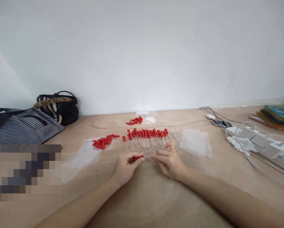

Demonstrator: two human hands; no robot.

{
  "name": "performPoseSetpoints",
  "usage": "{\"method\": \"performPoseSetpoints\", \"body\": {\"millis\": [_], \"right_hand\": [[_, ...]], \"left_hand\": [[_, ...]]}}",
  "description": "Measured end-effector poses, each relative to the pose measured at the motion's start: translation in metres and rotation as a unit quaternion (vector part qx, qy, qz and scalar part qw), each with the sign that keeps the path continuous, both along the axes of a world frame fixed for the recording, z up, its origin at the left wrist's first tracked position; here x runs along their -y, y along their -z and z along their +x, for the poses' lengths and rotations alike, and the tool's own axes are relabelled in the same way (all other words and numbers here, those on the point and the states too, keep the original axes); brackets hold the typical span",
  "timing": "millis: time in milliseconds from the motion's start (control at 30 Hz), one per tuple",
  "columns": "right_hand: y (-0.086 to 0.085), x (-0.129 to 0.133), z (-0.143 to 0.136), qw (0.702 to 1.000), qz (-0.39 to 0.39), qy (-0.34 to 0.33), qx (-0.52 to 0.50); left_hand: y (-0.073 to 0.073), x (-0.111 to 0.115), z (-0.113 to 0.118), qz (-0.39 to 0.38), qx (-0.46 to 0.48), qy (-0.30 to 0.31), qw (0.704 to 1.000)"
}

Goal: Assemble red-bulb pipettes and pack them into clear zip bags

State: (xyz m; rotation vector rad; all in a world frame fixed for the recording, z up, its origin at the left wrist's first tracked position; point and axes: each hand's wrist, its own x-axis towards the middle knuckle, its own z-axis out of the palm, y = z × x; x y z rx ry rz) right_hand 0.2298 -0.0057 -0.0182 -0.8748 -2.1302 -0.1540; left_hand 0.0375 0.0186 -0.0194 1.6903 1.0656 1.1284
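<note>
Midway along the near part of a wood-toned tabletop [146,199], left hand [125,166] curled, thumb and forefinger closed around a red bulb [139,157]. Just beside it, right hand [169,161] with forefinger reaching left, fingertips gathered at the far end of a clear tube [147,156], thumb partly hidden. Tube lying level between both hands, its left end at the bulb; cannot tell how far inside.

Just beyond the fingers, a row of droppers [145,134] side by side, red ends towards the wall, clear tips towards the hands. Left of the row, a pile of red bulbs [102,142] beside flat plastic bags [82,158]. Right of it, loose tubes [181,137] slanting next to a clear zip bag [198,145] with a thin red line along its top edge. Farther back, near the wall, a smaller heap of red bulbs [135,120] beside more tubes [150,120].

At far right, white adapters [272,148] on a power strip among cables, and a black device [221,123] showing a green mark too small to read; behind, a stack of coloured sheets [278,115], print indistinct. At far left, a striped bag [20,125] against a black bag [69,109].
</note>
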Motion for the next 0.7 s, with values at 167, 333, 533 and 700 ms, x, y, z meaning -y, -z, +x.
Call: {"method": "performPoseSetpoints", "body": {"millis": [167, 333, 533, 700], "right_hand": [[-0.0031, -0.0006, 0.0037, 0.999, 0.026, -0.008, 0.031], [-0.0031, -0.0011, 0.0046, 0.998, 0.015, -0.007, 0.067], [-0.0045, -0.0015, 0.0067, 0.996, 0.010, -0.005, 0.090], [-0.0045, 0.0011, 0.0008, 0.998, 0.003, -0.013, 0.058]], "left_hand": [[0.0074, 0.0002, -0.0038, 0.055, -0.044, 0.011, 0.997], [0.0086, -0.0004, -0.0050, 0.075, -0.050, 0.030, 0.995], [0.0069, 0.0029, -0.0049, 0.100, -0.063, 0.072, 0.990], [0.0085, 0.0046, -0.0050, 0.118, -0.079, 0.062, 0.988]]}}
